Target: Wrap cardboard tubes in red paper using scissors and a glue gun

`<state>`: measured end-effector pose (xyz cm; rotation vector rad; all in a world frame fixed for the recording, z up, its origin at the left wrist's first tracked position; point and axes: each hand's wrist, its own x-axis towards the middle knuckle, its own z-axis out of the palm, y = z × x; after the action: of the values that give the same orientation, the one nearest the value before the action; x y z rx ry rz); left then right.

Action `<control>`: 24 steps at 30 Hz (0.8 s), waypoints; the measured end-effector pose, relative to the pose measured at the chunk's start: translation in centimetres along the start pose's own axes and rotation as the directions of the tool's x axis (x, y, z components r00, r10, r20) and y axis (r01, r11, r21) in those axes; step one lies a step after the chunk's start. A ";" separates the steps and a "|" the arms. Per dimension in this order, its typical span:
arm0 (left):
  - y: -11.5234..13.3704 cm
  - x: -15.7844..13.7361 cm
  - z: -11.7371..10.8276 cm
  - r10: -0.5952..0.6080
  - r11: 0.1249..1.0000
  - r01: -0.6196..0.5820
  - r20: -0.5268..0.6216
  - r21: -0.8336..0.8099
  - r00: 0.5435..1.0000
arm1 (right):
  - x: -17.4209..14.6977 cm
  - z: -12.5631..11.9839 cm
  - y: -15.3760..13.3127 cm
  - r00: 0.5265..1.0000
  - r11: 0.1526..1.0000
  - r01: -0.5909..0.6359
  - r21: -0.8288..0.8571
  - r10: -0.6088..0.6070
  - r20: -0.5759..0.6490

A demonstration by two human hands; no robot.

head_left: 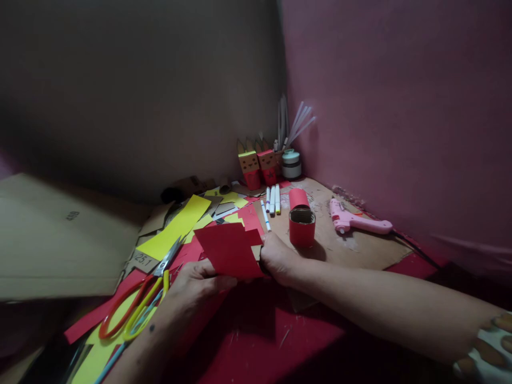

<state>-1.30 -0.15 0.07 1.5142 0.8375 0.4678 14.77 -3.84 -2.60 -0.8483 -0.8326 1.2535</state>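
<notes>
My left hand [202, 282] is closed on the lower left edge of a piece of red paper [230, 248], thumb on the front. On its other side, my right hand [279, 258] is closed round a small brown cardboard piece [256, 252] at the paper's right edge. How far the paper is fixed to the cardboard I cannot tell. Beside my right hand, a red-covered cardboard tube [302, 228] stands upright, its open top showing brown cardboard inside; another red piece [298, 198] is just behind it. Scissors [156, 282] with red and yellow handles lie left of my left hand.
A pink glue gun [352, 220] lies at the right, its cord trailing off. Several markers [272, 200] lie ahead. Yellow paper [180, 226] and scraps cover the left. Decorated boxes with faces [250, 168], a lidded jar [291, 164] and glue sticks [302, 122] stand in the corner.
</notes>
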 end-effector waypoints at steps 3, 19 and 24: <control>0.1 -0.1 0.4 -0.022 0.999 0.023 0.015 -0.036 1.000 | 0.1 -0.1 0.2 1.000 1.000 -0.013 0.020 0.013 -0.004; -0.3 -0.2 -0.6 0.133 0.969 -0.141 0.052 0.204 0.990 | -0.2 0.2 0.0 0.985 0.976 -0.163 0.143 0.154 0.075; 0.3 -1.1 -3.3 0.123 0.930 -0.162 0.136 0.330 0.983 | -0.5 0.5 -0.2 0.973 0.960 -0.193 0.204 0.159 0.169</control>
<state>-4.40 1.28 0.99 1.9136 0.7475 0.3495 14.39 -4.33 -2.27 -0.6664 -0.7329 1.5519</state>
